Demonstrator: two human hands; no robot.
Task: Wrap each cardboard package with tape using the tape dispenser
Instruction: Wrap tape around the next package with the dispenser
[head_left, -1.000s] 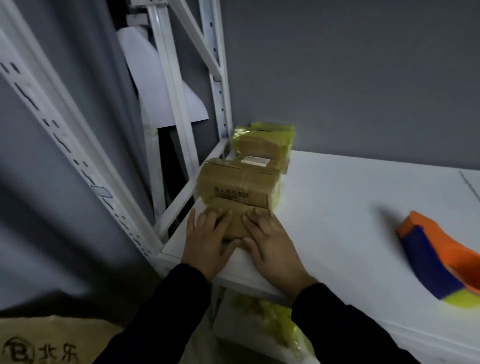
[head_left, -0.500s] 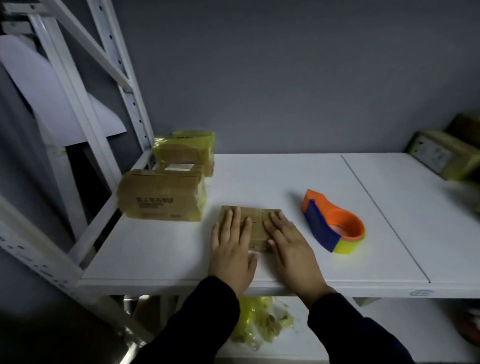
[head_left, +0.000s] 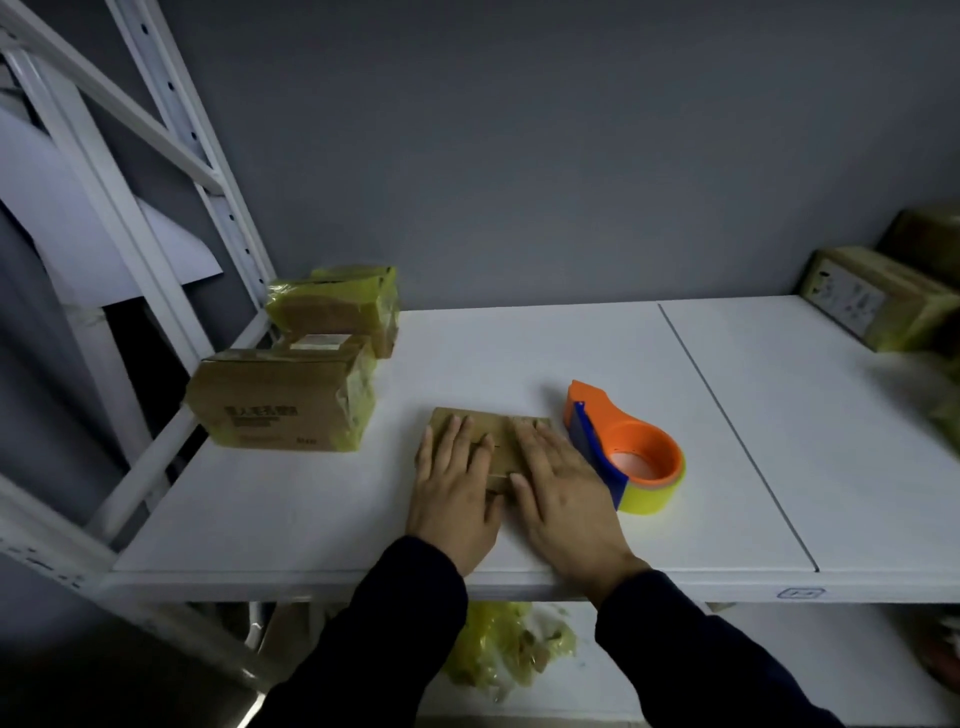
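Left hand (head_left: 457, 499) and right hand (head_left: 563, 493) lie flat, fingers straight, on the cardboard package (head_left: 496, 428) on the shelf (head_left: 291, 509), hiding its near half; tape dispenser (head_left: 626, 457) just beside (wrapped boxes (head_left: 283, 405) stand left); far-right parcels (head_left: 872, 304) blurred, cut off

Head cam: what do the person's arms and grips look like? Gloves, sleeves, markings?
The left grip and right grip are bare hands: no gloves, and no rings or watch in view. The left sleeve and right sleeve are long, plain and very dark (navy or black; the light is too dim to tell) and end at the wrists. No logos, cables or markings are visible.
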